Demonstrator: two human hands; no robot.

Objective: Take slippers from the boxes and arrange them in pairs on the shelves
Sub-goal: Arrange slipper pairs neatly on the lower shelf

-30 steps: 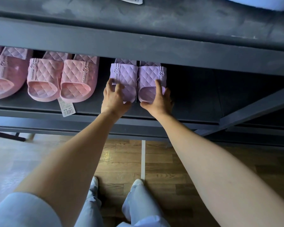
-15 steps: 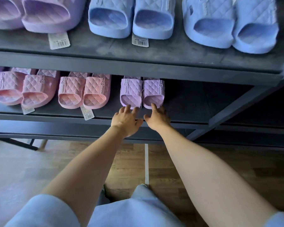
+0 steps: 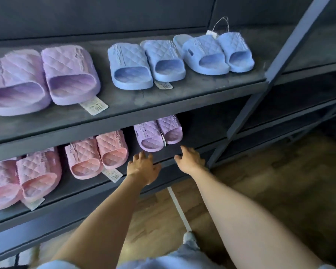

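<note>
Upper shelf (image 3: 182,98): purple pair (image 3: 45,80) left; two blue pairs (image 3: 145,65) right; tags (image 3: 93,106) at front.
Lower shelf (image 3: 200,131): two pink pairs (image 3: 96,154) left; lilac pair (image 3: 158,133) right.

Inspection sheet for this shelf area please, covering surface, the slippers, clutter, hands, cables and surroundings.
Surface: dark upper shelf and lower shelf, both carrying slippers.
Job's things: the upper shelf holds a large purple pair, a blue pair and a second blue pair. The lower shelf holds a pink pair, a second pink pair partly cut off by the frame, and a small purple pair. No boxes in view.
Clutter: paper price tags stick out from under several pairs.
Grippers: left hand and right hand are open and hold nothing, just in front of the small purple pair.
Cables: nothing seen.
Surroundings: wooden floor, white floor line, diagonal shelf brace.
</note>
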